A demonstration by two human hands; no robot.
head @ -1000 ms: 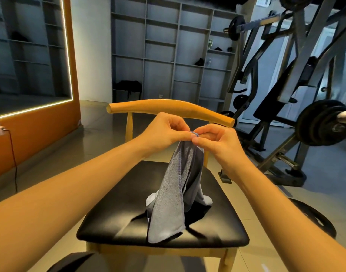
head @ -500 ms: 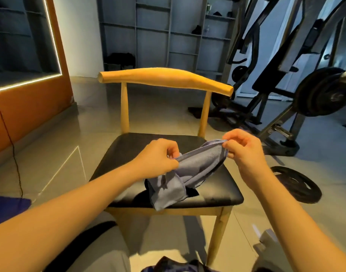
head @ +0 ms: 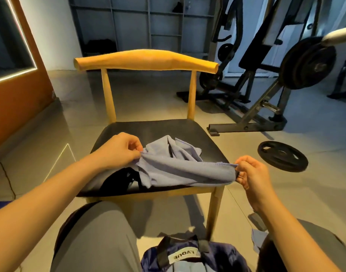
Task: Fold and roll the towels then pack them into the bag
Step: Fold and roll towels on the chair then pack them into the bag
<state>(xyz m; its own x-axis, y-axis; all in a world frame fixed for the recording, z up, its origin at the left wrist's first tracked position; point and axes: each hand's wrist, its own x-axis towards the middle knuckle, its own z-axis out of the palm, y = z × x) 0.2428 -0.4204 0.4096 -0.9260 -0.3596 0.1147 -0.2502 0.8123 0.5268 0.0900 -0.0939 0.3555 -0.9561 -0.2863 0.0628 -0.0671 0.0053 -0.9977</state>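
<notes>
Now the left hand [head: 119,150] and the right hand [head: 250,173] each pinch an end of the grey-blue microfibre towel [head: 180,169]. They stretch one edge above the black padded seat of the wooden chair [head: 144,130], and the rest lies rumpled on it. This looks like spreading before the first fold. Next, the towel needs laying flat. The navy fabric bag [head: 217,254] sits on the floor below.

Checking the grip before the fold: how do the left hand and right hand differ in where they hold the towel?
The left hand pinches the towel above the chair seat; the right hand pinches it out past the seat's near right corner. By the left hand the cloth is bunched; by the right hand it is pulled out smooth. Both pinch the same towel, stretched between them.
</notes>
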